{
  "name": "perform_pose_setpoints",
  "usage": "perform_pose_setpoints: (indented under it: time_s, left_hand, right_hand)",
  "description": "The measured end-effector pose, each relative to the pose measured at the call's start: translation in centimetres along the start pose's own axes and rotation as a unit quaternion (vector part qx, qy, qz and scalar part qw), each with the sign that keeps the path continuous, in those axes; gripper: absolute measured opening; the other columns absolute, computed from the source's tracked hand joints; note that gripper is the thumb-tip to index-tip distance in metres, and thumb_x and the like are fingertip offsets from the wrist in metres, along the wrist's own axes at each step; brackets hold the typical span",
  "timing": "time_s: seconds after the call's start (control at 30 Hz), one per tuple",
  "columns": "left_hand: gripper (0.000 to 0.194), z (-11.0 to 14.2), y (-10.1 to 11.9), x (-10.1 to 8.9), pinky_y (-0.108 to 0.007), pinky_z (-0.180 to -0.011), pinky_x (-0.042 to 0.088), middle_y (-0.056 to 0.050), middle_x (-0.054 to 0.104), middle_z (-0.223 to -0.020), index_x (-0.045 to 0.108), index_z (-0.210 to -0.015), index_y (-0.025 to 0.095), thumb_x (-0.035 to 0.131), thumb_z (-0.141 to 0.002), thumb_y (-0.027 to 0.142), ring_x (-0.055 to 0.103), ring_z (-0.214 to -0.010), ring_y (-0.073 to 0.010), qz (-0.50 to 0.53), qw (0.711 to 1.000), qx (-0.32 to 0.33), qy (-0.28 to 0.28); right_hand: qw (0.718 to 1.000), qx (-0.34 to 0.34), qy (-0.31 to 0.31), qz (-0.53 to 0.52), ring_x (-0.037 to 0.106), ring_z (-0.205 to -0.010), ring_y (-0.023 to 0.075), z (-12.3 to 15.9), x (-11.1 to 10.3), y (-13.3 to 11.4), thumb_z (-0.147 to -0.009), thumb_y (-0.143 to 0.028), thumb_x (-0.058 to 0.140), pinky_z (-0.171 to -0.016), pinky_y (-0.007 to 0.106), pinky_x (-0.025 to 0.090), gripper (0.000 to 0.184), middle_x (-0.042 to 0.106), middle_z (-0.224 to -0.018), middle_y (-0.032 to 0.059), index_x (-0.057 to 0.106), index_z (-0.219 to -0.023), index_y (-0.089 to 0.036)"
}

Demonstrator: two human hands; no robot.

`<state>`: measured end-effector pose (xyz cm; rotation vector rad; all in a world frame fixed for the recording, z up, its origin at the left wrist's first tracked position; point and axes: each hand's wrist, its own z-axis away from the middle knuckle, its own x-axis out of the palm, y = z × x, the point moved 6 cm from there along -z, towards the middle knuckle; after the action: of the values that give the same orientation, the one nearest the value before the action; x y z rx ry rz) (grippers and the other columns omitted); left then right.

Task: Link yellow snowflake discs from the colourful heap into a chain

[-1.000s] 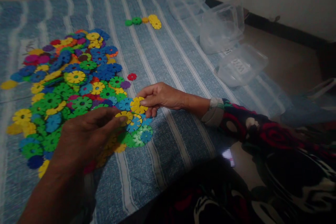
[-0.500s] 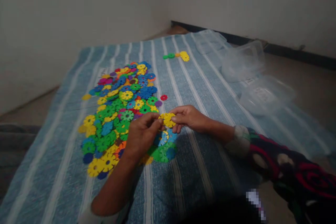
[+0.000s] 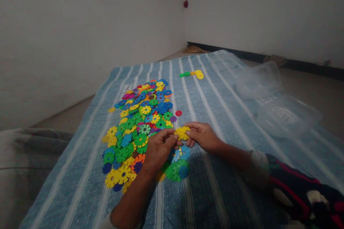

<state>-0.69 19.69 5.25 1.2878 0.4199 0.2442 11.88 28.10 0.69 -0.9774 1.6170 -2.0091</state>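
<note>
Between my two hands is a yellow notched flower disc (image 3: 182, 133), seemingly more than one disc joined or overlapping. My left hand (image 3: 160, 147) pinches its left edge between thumb and fingers. From the right, my right hand (image 3: 202, 136) grips the other edge, thumb on top. Just below and left lies a wide pile of notched plastic discs (image 3: 137, 137) in yellow, green, blue, orange and red. A red disc (image 3: 178, 113) and a purple disc (image 3: 173, 118) sit at the pile's right border. My left forearm hides part of the pile.
A short chain of green, orange and yellow discs (image 3: 192, 74) lies farther back. Several clear plastic containers (image 3: 288, 114) stand along the right side of the striped cloth (image 3: 223, 157). White walls (image 3: 94, 18) meet behind it.
The camera view has tilted upward and shifted left, so everything sits lower and farther right. Both hands keep hold of the yellow flower disc in nearly the same pose.
</note>
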Motion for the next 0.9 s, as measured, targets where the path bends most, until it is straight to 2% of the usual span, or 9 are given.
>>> perform_pose_setpoints:
  time_s: [0.3,0.4,0.53,0.73,0.83,0.9]
  left_hand:
    - [0.025,0.6,-0.1,0.4,-0.027,-0.058,0.05,-0.003,0.07,-0.065,0.07,-0.079,0.017,0.07,-0.068,0.04,0.064,-0.059,-0.0159,-0.005,0.999,0.013,-0.031]
    - [0.024,0.7,0.1,0.4,-0.026,-0.056,0.048,-0.002,0.07,-0.067,0.072,-0.078,0.018,0.07,-0.067,0.039,0.062,-0.059,-0.0156,-0.032,0.999,0.036,-0.015]
    - [0.022,0.7,-0.3,0.3,-0.025,-0.055,0.047,-0.001,0.068,-0.063,0.073,-0.077,0.02,0.068,-0.07,0.04,0.06,-0.058,-0.0152,-0.087,0.994,0.063,0.004]
    - [0.028,0.3,-1.9,-0.3,-0.029,-0.062,0.053,-0.005,0.072,-0.073,0.074,-0.091,0.02,0.065,-0.076,0.042,0.066,-0.067,-0.0194,-0.1,0.991,0.087,0.011]
    - [0.036,0.3,-2.2,-0.7,-0.032,-0.069,0.056,-0.007,0.075,-0.088,0.072,-0.104,0.021,0.066,-0.077,0.044,0.069,-0.075,-0.021,-0.086,0.991,0.097,0.033]
    - [0.038,0.4,-2.0,-1.0,-0.033,-0.072,0.057,-0.007,0.076,-0.097,0.071,-0.109,0.022,0.065,-0.078,0.045,0.071,-0.078,-0.0216,-0.089,0.989,0.108,0.049]
  right_hand:
    - [1.0,0.02,0.001,0.013,0.064,-0.055,0.0139,-0.2,0.6,0.8,-0.069,-0.047,0.074,-0.053,0.028,0.051,0.049,0.069,-0.064,0.0008,0.069,-0.106,-0.016]
    - [0.999,0.03,-0.004,0.017,0.063,-0.055,0.0148,-0.3,0.8,1.0,-0.067,-0.047,0.074,-0.053,0.029,0.052,0.048,0.068,-0.065,0.0007,0.069,-0.105,-0.017]
    - [0.999,0.029,-0.005,0.025,0.064,-0.056,0.0148,-0.3,1.1,0.7,-0.067,-0.046,0.075,-0.054,0.029,0.052,0.039,0.067,-0.067,-0.0001,0.07,-0.096,-0.021]
    - [0.998,0.041,-0.038,0.013,0.065,-0.056,0.0144,0.0,1.7,-0.3,-0.066,-0.047,0.076,-0.052,0.026,0.051,0.037,0.068,-0.066,0.0016,0.067,-0.086,-0.018]
    - [0.999,0.019,-0.018,0.046,0.062,-0.049,0.0131,-1.1,0.4,-1.6,-0.068,-0.043,0.073,-0.047,0.024,0.048,0.032,0.066,-0.062,0.0004,0.068,-0.086,-0.017]
    - [0.996,-0.018,0.035,0.081,0.06,-0.047,0.0121,-2.9,-1.8,-3.2,-0.07,-0.039,0.071,-0.045,0.023,0.046,0.028,0.066,-0.061,0.0001,0.068,-0.087,-0.017]
